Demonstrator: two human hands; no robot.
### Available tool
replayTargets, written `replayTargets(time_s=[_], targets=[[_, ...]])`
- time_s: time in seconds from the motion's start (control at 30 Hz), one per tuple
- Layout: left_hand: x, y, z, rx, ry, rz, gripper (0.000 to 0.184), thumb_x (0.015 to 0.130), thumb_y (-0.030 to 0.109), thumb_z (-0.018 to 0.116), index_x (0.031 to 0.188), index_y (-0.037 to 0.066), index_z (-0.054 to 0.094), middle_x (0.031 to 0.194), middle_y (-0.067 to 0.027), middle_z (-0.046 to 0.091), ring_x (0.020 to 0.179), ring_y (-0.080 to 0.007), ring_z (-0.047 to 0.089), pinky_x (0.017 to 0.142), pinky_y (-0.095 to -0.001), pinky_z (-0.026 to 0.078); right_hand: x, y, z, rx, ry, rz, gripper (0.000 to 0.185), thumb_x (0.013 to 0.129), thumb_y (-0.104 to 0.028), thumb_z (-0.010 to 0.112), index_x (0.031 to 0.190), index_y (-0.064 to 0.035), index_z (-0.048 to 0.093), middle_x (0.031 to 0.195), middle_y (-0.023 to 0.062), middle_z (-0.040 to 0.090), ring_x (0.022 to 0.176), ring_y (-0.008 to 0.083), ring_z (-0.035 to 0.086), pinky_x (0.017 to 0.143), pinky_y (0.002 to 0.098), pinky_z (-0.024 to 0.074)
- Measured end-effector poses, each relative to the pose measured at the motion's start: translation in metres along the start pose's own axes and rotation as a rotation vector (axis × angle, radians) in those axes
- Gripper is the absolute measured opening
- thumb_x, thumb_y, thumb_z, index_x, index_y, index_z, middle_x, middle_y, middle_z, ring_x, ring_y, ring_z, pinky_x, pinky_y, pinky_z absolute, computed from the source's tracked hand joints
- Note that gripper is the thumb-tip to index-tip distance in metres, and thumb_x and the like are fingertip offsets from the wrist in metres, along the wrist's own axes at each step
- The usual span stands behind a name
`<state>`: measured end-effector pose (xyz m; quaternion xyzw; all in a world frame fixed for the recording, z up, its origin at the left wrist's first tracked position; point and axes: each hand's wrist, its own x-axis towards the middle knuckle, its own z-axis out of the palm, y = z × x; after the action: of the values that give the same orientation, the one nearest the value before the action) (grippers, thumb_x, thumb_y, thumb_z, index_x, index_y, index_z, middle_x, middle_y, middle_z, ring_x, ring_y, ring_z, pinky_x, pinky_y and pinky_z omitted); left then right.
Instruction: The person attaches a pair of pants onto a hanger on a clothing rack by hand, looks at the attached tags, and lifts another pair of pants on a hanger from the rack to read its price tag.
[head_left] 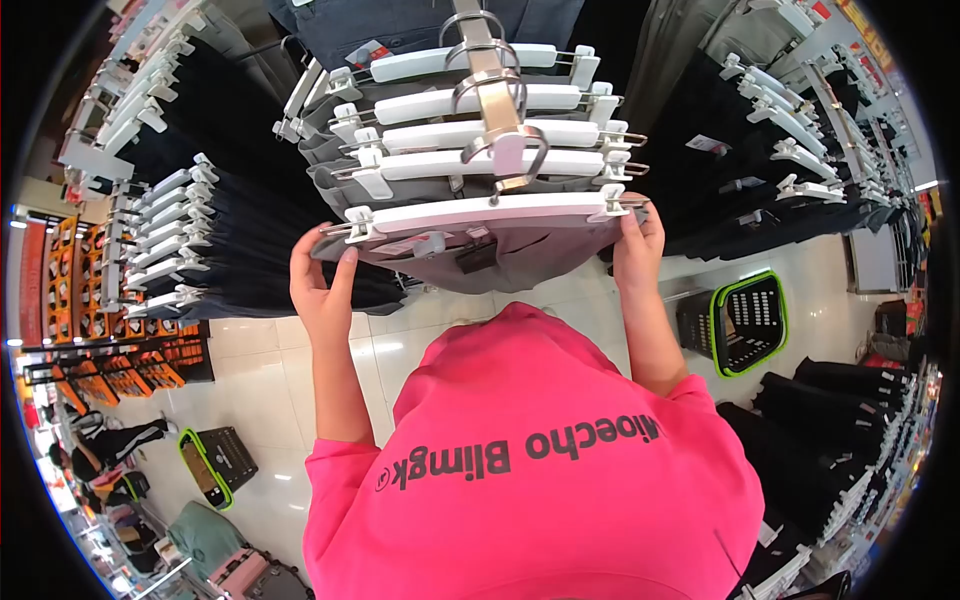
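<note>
A pair of grey trousers hangs by its waistband from a white clip hanger, at the front of a metal display arm. My left hand pinches the left end of the waistband beside the clip, thumb in front. On the other side, my right hand grips the right end near the other clip, its fingers partly hidden behind the cloth. A tag shows at the waistband. Behind it, several more white hangers carry similar grey trousers.
Dark trousers hang in rows at left and right. A black basket with a green rim stands on the tiled floor at right, another basket at lower left. Orange display racks stand far left.
</note>
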<state>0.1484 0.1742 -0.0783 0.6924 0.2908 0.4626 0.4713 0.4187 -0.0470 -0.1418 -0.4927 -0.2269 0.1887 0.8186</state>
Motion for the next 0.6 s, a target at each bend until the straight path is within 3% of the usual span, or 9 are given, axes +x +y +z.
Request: replayTargets(time_s=[0.03, 0.07, 0.27, 0.6], targets=[[0.001, -0.005, -0.003, -0.008, -0.012, -0.003, 0.037, 0.076, -0.003, 0.064, 0.11, 0.0, 0.05, 0.11, -0.0099, 0.053, 0.101, -0.0163, 0.052, 0.09, -0.0288, 0.04, -0.003, 0.0, 0.002, -0.009, -0.019, -0.044, 0.022, 0.086, -0.011, 0.054, 0.104, 0.0005, 0.05, 0.097, 0.0072, 0.058, 0.091, 0.0139, 0.054, 0.084, 0.0291, 0.04], [0.003, -0.01, -0.007, -0.068, -0.088, 0.004, 0.035, 0.076, -0.004, 0.063, 0.109, -0.001, 0.05, 0.109, -0.0101, 0.054, 0.1, -0.0155, 0.052, 0.088, -0.0277, 0.04, -0.006, -0.001, 0.007, 0.026, 0.024, -0.044, 0.029, 0.08, -0.015, 0.064, 0.102, 0.0, 0.053, 0.093, 0.0046, 0.058, 0.085, 0.0116, 0.053, 0.078, 0.0255, 0.0414], [0.014, -0.005, -0.017, -0.23, -0.31, -0.195, 0.027, 0.076, 0.002, 0.066, 0.1, -0.002, 0.055, 0.093, -0.006, 0.06, 0.087, -0.0107, 0.056, 0.079, -0.0227, 0.042, -0.023, -0.001, 0.015, 0.015, 0.082, -0.073, 0.034, 0.074, -0.004, 0.067, 0.104, -0.0003, 0.052, 0.097, 0.0065, 0.058, 0.09, 0.0134, 0.055, 0.08, 0.027, 0.0439], [0.03, -0.012, -0.03, -0.285, -0.528, -0.232, 0.02, 0.077, 0.002, 0.064, 0.096, -0.004, 0.06, 0.086, -0.005, 0.063, 0.078, -0.0095, 0.057, 0.07, -0.0226, 0.045, -0.037, 0.008, 0.015, -0.172, 0.186, -0.074, 0.048, 0.068, 0.003, 0.07, 0.11, -0.0015, 0.048, 0.1, 0.0066, 0.057, 0.09, 0.0148, 0.056, 0.081, 0.0283, 0.0458]])
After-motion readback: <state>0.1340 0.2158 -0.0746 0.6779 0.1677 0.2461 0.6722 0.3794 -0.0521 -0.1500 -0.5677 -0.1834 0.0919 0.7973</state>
